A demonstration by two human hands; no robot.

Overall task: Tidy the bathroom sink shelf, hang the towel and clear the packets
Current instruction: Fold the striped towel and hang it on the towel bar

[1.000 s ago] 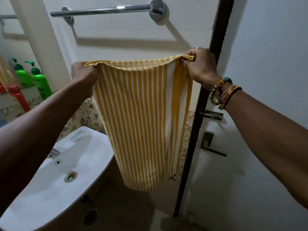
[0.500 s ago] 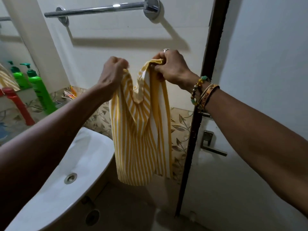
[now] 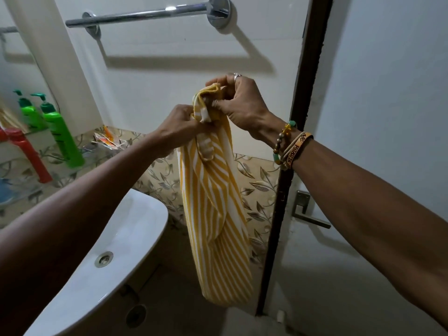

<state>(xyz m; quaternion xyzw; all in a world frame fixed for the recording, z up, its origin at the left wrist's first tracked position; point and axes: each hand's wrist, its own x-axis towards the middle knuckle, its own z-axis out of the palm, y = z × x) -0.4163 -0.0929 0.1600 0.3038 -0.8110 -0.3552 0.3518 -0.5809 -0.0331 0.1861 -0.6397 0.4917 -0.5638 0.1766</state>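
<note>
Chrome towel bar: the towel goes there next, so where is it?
Head view, top centre-left: the chrome towel bar is on the white wall, above the yellow striped cloth towel and left of the dark door frame.

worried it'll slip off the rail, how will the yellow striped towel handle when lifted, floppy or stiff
Probably floppy: the towel hangs limp in folds below where the left hand and right hand bunch its top edge. Likely light, since a pinch grip alone carries it. The towel rail looks smooth and polished, so unevenly draped cloth might slide.
</note>
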